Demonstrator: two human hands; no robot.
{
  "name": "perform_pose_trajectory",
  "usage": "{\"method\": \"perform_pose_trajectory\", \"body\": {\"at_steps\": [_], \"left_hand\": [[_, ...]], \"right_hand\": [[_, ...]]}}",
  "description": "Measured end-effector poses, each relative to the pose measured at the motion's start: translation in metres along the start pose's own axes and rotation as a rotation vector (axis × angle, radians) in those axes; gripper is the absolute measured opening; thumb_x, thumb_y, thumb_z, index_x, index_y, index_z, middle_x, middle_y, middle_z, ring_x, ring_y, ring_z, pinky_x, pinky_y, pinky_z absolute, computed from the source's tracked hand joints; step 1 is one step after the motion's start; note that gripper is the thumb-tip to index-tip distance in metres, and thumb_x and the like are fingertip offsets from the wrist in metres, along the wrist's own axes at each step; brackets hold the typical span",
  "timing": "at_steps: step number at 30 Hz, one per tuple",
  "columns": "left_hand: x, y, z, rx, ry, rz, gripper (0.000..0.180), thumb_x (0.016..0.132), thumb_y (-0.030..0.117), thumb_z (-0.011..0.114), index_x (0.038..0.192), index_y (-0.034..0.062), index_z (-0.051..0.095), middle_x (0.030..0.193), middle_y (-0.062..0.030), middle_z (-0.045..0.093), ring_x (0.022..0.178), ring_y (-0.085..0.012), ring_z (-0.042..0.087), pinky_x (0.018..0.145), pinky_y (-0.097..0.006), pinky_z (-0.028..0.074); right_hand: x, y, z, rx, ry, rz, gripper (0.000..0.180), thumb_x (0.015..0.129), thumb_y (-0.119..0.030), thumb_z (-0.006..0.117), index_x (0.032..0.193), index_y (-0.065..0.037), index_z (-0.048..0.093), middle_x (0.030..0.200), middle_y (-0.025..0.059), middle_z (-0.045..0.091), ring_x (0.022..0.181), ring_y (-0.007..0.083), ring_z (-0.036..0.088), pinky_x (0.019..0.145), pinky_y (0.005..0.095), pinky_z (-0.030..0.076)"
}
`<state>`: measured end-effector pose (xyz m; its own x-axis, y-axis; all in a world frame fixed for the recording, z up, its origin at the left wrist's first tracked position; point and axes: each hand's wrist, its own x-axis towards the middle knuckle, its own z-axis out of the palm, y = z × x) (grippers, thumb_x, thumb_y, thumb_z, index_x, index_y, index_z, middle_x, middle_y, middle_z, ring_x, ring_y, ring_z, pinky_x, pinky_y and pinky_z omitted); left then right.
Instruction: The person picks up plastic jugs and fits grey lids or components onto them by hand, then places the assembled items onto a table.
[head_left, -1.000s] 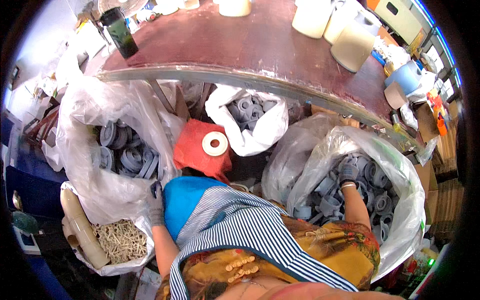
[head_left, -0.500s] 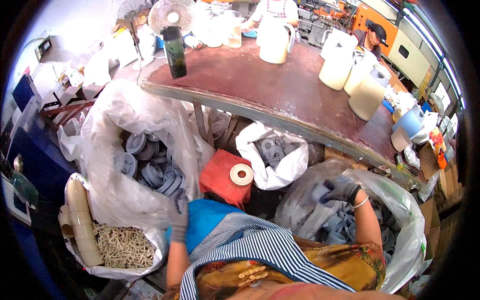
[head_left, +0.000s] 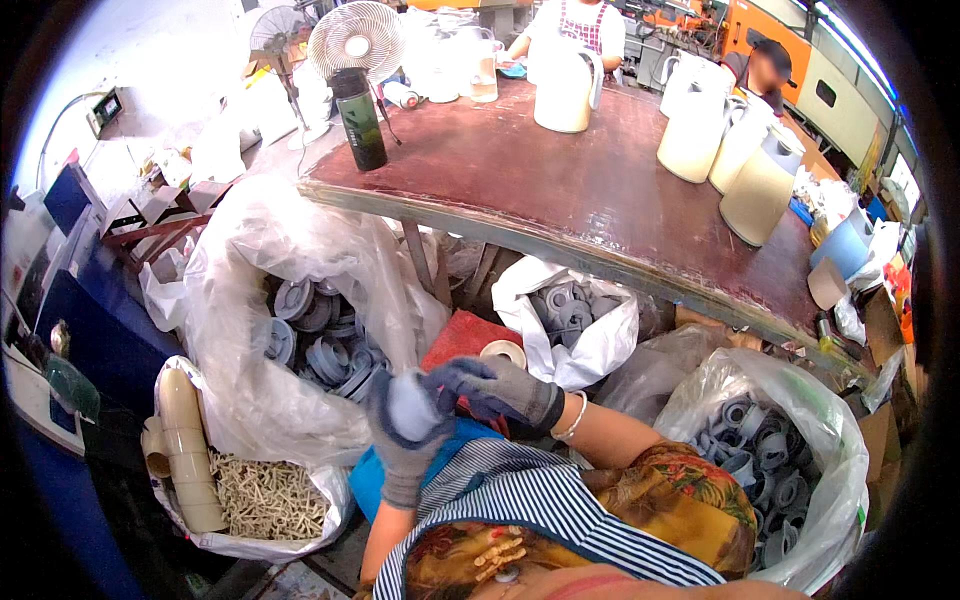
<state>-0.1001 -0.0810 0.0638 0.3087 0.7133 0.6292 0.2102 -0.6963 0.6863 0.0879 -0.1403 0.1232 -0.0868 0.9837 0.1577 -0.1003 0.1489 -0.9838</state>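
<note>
My left hand (head_left: 405, 452), in a grey knit glove, is closed around a pale grey plastic part (head_left: 412, 408), blurred, above my lap. My right hand (head_left: 505, 390), gloved alike, reaches in with its fingers curled close to that part. What its fingertips hold, if anything, is hidden. At the left, a clear plastic bag (head_left: 230, 300) bears round grey plastic parts (head_left: 325, 352). More grey ring-shaped parts (head_left: 770, 450) fill another clear bag (head_left: 835, 480) at the right. A white sack (head_left: 615, 350) of similar grey parts stands ahead of my hands.
A red-covered stool (head_left: 455, 335) carries a cream roll (head_left: 503, 352) behind my hands. At lower left a sack (head_left: 335, 490) contains small beige pieces (head_left: 265, 495) and stacked beige cups (head_left: 190, 450). Pale jugs (head_left: 565, 95) and a dark bottle (head_left: 358, 125) stand on the brown table (head_left: 480, 170).
My right hand has come from over the right bag to the middle, beside my left hand. My left hand has moved slightly right and now holds the pale grey part. The view has shifted slightly.
</note>
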Motion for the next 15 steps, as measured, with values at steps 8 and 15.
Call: {"method": "perform_pose_trajectory", "body": {"at_steps": [8,15], "left_hand": [[-0.017,-0.024,0.000,-1.043,0.163,-0.578,0.049,0.101,0.039,0.045,0.136,0.0050,0.039,0.131,-0.0124,0.051,0.120,-0.0232,0.050,0.104,-0.037,0.038],[-0.035,-0.044,0.007,-1.301,0.073,-0.831,0.064,0.096,0.045,0.053,0.141,0.0037,0.034,0.133,-0.0124,0.050,0.122,-0.0235,0.049,0.105,-0.040,0.038]], "right_hand": [[-0.022,0.058,-0.015,-0.772,0.048,-0.073,0.066,0.082,-0.041,0.070,0.131,-0.003,0.048,0.118,0.0169,0.056,0.111,0.0303,0.055,0.098,0.0411,0.041],[-0.024,0.083,-0.014,-0.469,0.114,-0.054,0.048,0.089,-0.035,0.066,0.122,-0.003,0.054,0.100,0.0098,0.062,0.092,0.0199,0.061,0.086,0.0324,0.048]]}}
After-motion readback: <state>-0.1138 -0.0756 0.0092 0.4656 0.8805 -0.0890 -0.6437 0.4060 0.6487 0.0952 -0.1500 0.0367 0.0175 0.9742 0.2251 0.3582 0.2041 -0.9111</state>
